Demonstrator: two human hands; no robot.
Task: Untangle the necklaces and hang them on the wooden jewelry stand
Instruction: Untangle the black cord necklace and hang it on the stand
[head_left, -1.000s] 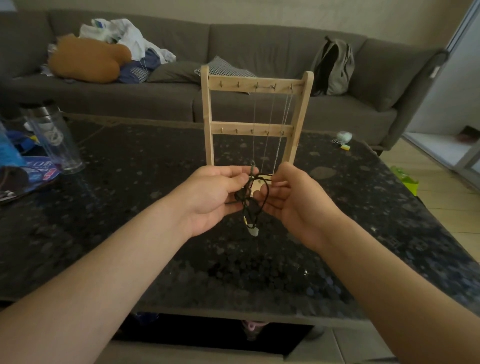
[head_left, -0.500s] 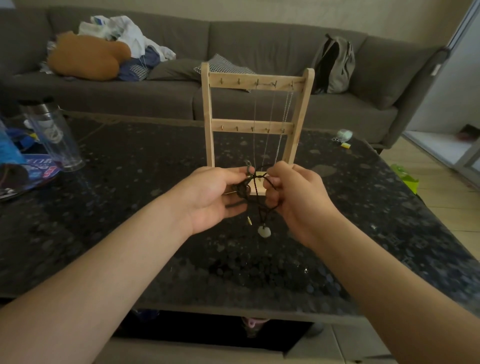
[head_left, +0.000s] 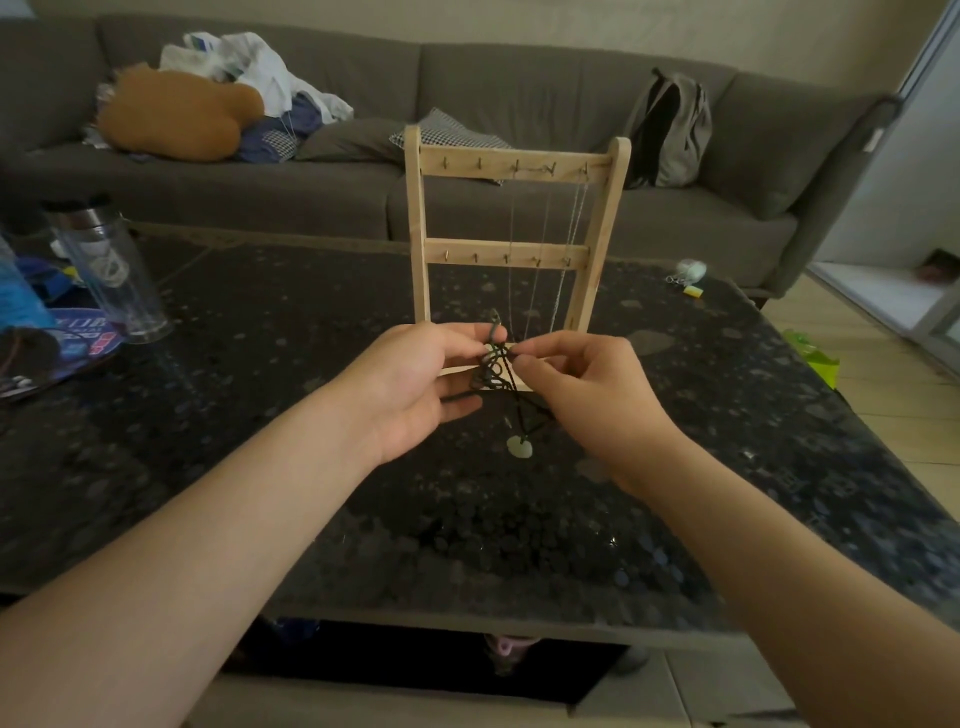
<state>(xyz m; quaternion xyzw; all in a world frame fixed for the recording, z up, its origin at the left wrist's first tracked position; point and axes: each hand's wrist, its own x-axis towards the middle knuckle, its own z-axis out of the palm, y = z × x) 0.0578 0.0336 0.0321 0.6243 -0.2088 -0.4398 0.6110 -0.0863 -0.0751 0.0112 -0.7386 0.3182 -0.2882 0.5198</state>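
A wooden jewelry stand (head_left: 418, 234) with two hook rails stands upright on the dark speckled table (head_left: 260, 467). Thin silver chains (head_left: 566, 244) hang from hooks on the right of its top rail. Just in front of the stand's base I hold a tangle of black cord necklace (head_left: 493, 366). My left hand (head_left: 410, 384) pinches the knotted part from the left. From the right, my right hand (head_left: 587, 384) pinches a strand of the same tangle. A pale round pendant (head_left: 520, 447) dangles below on the cord, above the tabletop.
A clear tumbler (head_left: 111, 270) and blue packets (head_left: 52, 332) sit at the table's left. A small keyring item (head_left: 688, 273) lies at the far right. A grey sofa (head_left: 519, 83) with clothes, an orange cushion (head_left: 171, 114) and a backpack (head_left: 670, 130) runs behind the table.
My hands have drawn slightly apart, spreading the black cord. The pendant has swung from under my left hand to the right and hangs lower on a longer strand.
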